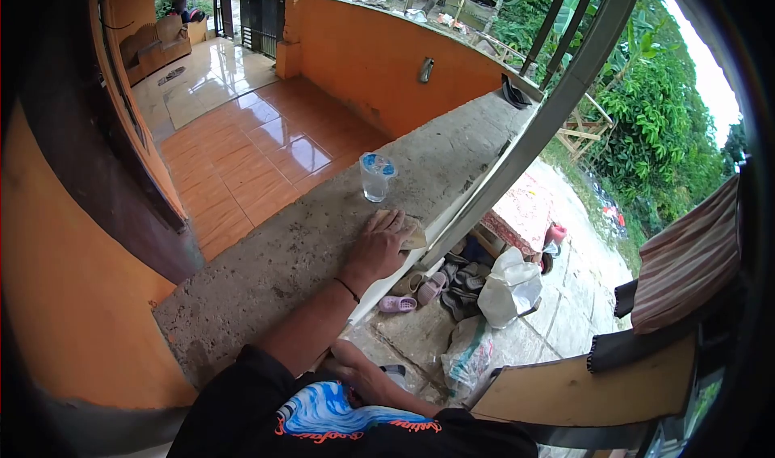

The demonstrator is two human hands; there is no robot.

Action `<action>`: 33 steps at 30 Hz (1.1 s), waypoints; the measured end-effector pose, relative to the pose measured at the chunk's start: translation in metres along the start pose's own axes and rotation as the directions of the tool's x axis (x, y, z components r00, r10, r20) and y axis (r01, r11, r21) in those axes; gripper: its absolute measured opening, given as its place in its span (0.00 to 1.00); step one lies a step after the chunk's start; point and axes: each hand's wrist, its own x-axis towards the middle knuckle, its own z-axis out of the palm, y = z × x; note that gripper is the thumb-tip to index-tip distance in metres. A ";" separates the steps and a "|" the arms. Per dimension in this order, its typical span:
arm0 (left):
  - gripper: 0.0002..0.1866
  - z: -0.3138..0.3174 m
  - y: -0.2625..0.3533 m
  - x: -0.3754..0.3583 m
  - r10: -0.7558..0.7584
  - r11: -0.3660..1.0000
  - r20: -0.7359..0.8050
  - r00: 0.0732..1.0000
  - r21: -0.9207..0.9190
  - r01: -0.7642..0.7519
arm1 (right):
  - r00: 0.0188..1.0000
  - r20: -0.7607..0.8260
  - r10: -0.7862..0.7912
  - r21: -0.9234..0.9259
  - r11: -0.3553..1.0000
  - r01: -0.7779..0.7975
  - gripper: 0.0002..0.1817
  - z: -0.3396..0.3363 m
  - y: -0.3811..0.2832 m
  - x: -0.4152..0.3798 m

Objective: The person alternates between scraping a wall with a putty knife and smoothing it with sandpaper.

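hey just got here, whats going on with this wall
A person leans over a rough concrete wall top, the left hand holding a pale block against it, near the outer edge. The right hand is lower, close to the body; whether it holds anything is unclear. A clear plastic cup stands upright on the wall top just beyond the left hand, untouched.

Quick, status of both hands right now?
Left hand: closed on a pale piece, on the ledge.
Right hand: low near the shirt, partly hidden; grip cannot be told.
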 end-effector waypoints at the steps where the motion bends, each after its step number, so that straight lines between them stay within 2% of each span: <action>1: 0.29 0.001 0.001 -0.002 -0.010 1.000 0.012 1.000 -0.012 0.010 | 1.000 -0.018 0.022 -0.106 0.994 -0.024 0.19 0.013 -0.007 -0.021; 4: 0.29 0.002 0.000 -0.004 0.001 1.000 0.006 1.000 -0.003 -0.001 | 0.994 -0.093 0.054 -0.164 0.984 -0.069 0.19 0.002 0.005 0.001; 5: 0.29 0.001 -0.001 -0.002 0.000 1.000 0.002 1.000 -0.002 0.000 | 0.985 0.158 -0.063 -0.416 0.901 0.124 0.18 -0.010 0.009 -0.003; 6: 0.29 0.003 -0.002 -0.002 0.000 1.000 0.000 1.000 -0.006 0.000 | 0.986 0.156 -0.062 -0.417 0.901 0.122 0.18 -0.020 0.018 0.014; 7: 0.29 0.006 -0.001 -0.004 -0.003 1.000 0.001 1.000 -0.012 0.003 | 0.997 0.075 0.007 -0.210 0.978 0.009 0.18 -0.038 0.033 0.045; 8: 0.29 0.007 0.000 -0.006 -0.006 1.000 0.005 1.000 -0.014 0.006 | 0.996 0.012 0.093 0.018 0.995 -0.093 0.19 -0.049 0.043 0.062; 9: 0.29 0.006 0.001 -0.007 -0.002 1.000 0.012 1.000 -0.018 0.003 | 0.995 0.015 0.096 0.017 0.995 -0.097 0.19 -0.036 0.038 0.047; 11: 0.29 0.004 -0.001 -0.002 -0.001 1.000 -0.003 1.000 -0.005 0.001 | 0.998 -0.039 -0.054 -0.169 0.985 0.046 0.18 0.019 0.002 -0.011; 14: 0.29 0.007 -0.004 -0.004 0.011 1.000 -0.011 1.000 -0.011 -0.011 | 0.999 -0.048 0.021 -0.142 0.990 -0.028 0.18 0.037 -0.013 -0.039; 16: 0.29 0.003 -0.002 -0.003 0.009 1.000 -0.010 1.000 -0.014 -0.010 | 0.999 -0.048 0.001 -0.171 0.985 -0.010 0.17 0.013 0.000 -0.012; 18: 0.29 0.003 -0.001 -0.003 -0.003 1.000 -0.001 1.000 -0.014 0.003 | 1.000 0.016 -0.016 -0.167 0.986 0.019 0.17 -0.018 0.016 0.021; 21: 0.29 0.005 -0.001 -0.004 -0.003 1.000 -0.003 1.000 -0.003 0.003 | 0.998 -0.015 0.058 -0.150 0.987 -0.059 0.16 -0.035 0.026 0.041; 23: 0.29 0.008 0.000 -0.007 0.000 1.000 0.000 1.000 -0.016 0.000 | 1.000 -0.028 0.012 -0.083 0.996 -0.015 0.17 -0.046 0.029 0.048; 25: 0.29 0.004 -0.004 -0.002 0.000 1.000 -0.019 1.000 -0.010 0.000 | 0.999 -0.027 -0.038 -0.039 0.999 0.037 0.17 -0.021 0.010 0.029; 27: 0.29 0.004 -0.001 -0.002 -0.007 1.000 0.007 1.000 -0.020 0.007 | 0.981 -0.084 -0.176 -0.161 0.974 0.161 0.18 0.019 -0.018 -0.027; 31: 0.29 0.004 -0.001 -0.003 0.001 1.000 -0.011 1.000 -0.007 -0.001 | 0.997 -0.017 -0.077 -0.216 0.974 0.072 0.20 0.005 -0.024 -0.014; 33: 0.29 0.001 0.002 -0.003 -0.015 1.000 0.018 1.000 -0.007 0.015 | 0.992 -0.019 -0.124 -0.105 0.987 0.121 0.21 -0.032 -0.001 0.031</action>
